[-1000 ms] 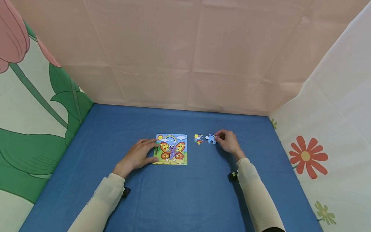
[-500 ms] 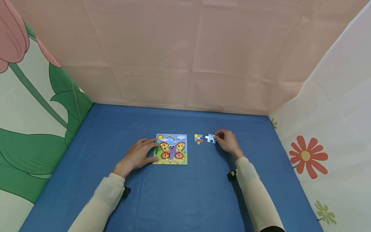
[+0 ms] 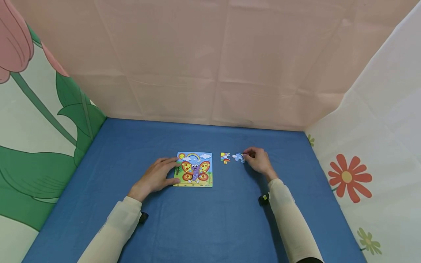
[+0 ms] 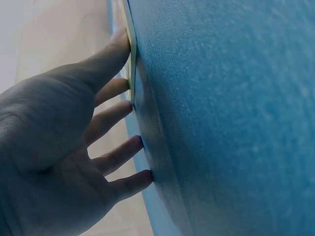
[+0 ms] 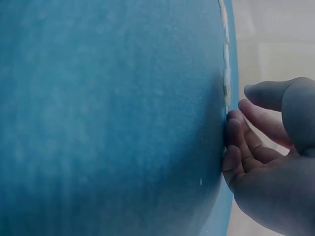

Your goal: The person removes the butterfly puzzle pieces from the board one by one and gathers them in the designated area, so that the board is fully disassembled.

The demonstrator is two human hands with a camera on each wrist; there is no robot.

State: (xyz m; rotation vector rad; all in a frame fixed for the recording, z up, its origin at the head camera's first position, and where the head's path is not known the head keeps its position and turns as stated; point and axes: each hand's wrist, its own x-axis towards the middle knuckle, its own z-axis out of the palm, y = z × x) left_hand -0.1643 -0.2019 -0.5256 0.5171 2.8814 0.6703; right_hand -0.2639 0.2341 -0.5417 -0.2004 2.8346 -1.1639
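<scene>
A square butterfly puzzle (image 3: pixel 196 171) lies flat on the blue table, its picture showing a sun, a rainbow and a cloud. My left hand (image 3: pixel 158 174) rests at its left edge, thumb and fingertips on the board and fingers spread; in the left wrist view the thumb (image 4: pixel 110 54) touches the board's rim. To the right sit two loose jigsaw pieces: a yellow and blue one (image 3: pixel 225 157) and a light blue one (image 3: pixel 238 157). My right hand (image 3: pixel 258 160) is at the blue piece's right edge. In the right wrist view thumb and index fingertips stand slightly apart, nothing visible between them.
A blue cloth (image 3: pixel 200 223) covers the table. Behind it stands a plain beige backdrop (image 3: pixel 210 73), with a green leaf print on the left wall and a white wall with flowers (image 3: pixel 346 177) on the right.
The blue jigsaw piece has shifted very slightly left, and the shine on it came and went, as if its tilt changed. Both hands and the butterfly puzzle stay almost where they were.
</scene>
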